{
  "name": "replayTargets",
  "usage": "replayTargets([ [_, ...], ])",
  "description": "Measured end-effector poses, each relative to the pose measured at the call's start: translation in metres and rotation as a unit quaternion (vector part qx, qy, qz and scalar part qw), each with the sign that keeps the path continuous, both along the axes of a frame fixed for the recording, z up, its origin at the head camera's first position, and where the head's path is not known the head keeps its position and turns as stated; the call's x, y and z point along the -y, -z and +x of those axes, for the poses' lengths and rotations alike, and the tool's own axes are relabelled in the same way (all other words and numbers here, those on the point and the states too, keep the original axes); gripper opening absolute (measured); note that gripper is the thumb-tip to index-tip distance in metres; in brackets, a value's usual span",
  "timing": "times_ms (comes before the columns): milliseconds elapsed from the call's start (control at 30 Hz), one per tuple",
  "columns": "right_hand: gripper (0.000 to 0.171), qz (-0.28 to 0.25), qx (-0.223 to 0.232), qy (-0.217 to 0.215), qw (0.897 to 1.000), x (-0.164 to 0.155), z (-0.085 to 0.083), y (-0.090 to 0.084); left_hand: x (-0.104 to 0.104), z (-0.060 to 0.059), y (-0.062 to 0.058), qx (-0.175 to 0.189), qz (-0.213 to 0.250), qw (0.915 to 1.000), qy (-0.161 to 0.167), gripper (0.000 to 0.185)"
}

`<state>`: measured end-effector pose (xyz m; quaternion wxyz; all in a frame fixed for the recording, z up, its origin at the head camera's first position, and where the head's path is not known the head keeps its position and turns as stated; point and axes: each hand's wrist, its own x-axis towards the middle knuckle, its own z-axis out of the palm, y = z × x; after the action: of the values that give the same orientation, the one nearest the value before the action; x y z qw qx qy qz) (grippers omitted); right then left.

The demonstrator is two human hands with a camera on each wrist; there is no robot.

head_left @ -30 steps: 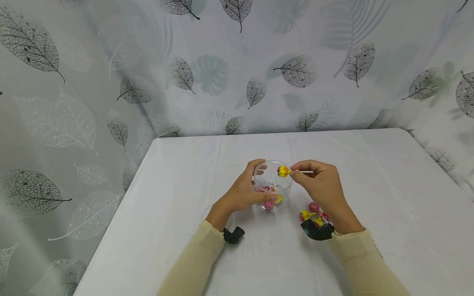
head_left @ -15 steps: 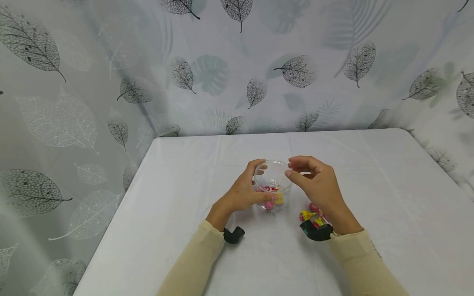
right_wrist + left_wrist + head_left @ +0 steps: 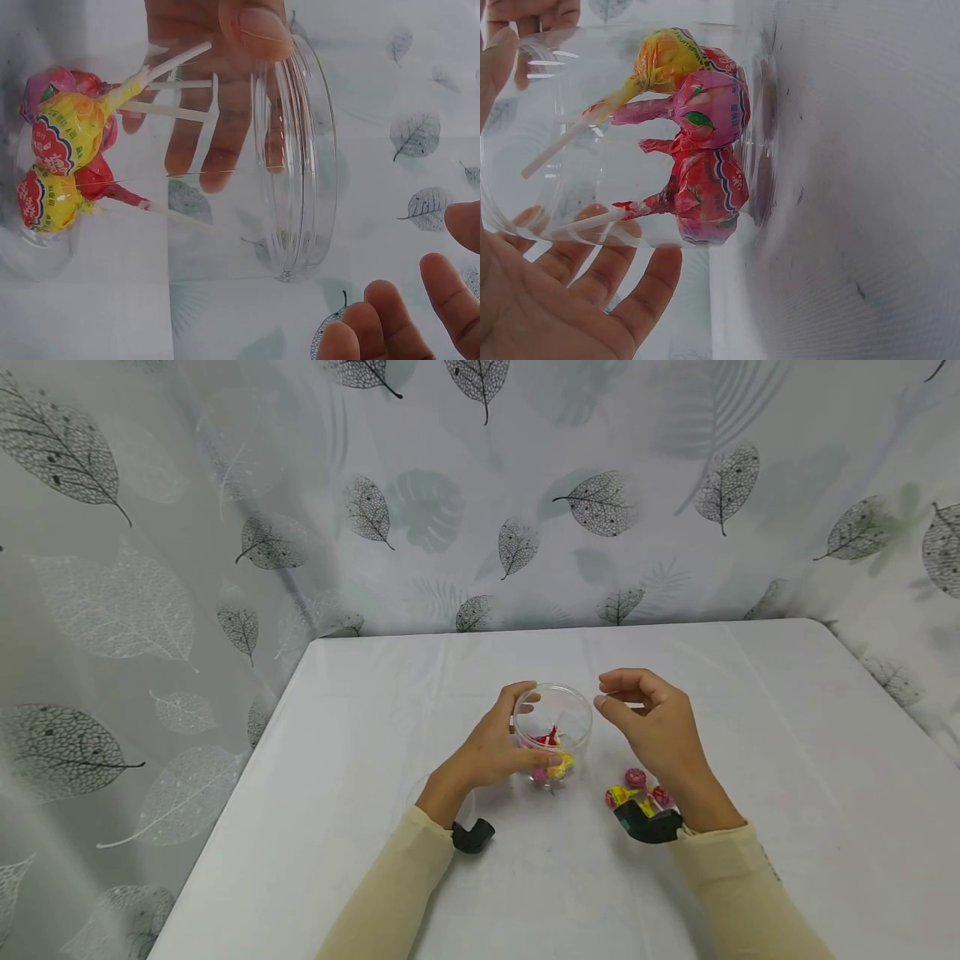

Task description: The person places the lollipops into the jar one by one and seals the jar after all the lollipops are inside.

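My left hand point(image 3: 487, 745) grips a clear plastic jar point(image 3: 573, 737) upright on the table, thumb on the near side and fingers round the far side. Several wrapped lollipops lie in its bottom, a yellow lollipop point(image 3: 69, 133) and a pink lollipop point(image 3: 711, 109) among them, sticks toward the jar's mouth. Just right of the rim hovers my right hand point(image 3: 663, 727), fingers loosely bent, nothing between them. Below the right hand a small pile of loose lollipops point(image 3: 636, 778) lies on the table, partly covered by the wrist and its black mount.
A clear round lid-like piece point(image 3: 417, 789) lies partly hidden under my left wrist. The table point(image 3: 375, 718) has a white cover. Behind it and at the sides hangs a leaf-patterned curtain point(image 3: 427, 568).
My right hand has let a yellow lollipop drop into the jar and drawn back a little to the right. The left hand and the jar have stayed in place.
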<state>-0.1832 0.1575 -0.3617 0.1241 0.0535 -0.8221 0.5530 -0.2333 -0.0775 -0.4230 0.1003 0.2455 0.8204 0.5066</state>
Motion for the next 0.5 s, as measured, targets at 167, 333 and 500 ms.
replayTargets([
  [167,0.028,0.000,0.012,0.001,1.000,-0.002,0.000,-0.001,0.000,0.000,-0.001,0.000,-0.001,1.0000,-0.003,0.106],
  [333,0.027,0.007,0.014,0.010,1.000,-0.009,0.000,0.001,-0.002,0.001,-0.001,0.004,0.002,1.0000,-0.002,0.106],
  [500,0.023,0.026,0.030,0.023,0.999,-0.018,0.003,0.007,-0.001,0.001,-0.001,-0.005,0.001,1.0000,0.002,0.103],
])
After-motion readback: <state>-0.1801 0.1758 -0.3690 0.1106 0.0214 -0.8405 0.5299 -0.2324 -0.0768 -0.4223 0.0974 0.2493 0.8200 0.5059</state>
